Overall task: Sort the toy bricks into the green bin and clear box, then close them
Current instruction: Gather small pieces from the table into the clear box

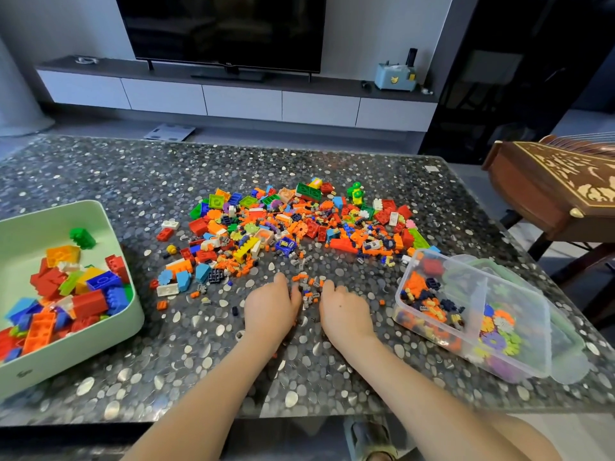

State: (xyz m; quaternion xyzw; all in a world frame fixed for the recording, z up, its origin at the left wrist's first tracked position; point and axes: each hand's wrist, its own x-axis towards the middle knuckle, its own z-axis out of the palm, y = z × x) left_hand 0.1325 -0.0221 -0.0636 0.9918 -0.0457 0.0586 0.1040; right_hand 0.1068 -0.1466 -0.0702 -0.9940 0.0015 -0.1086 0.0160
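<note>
Cupping small bricks [307, 289] just below the brick pile [299, 224].
Left hand [271, 311] and right hand [346, 314] lie palm-down, fingers curled; grip unclear. Green bin [66, 357] sits left of the pile, clear box [466, 344] right.

No text reads clearly; the television [219, 28] bezel's small logo is illegible.

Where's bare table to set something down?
Free: the table beyond the brick pile; near edge between green bin and clear box, beside the forearms. Crowded: the pile, down to left hand and right hand.
</note>
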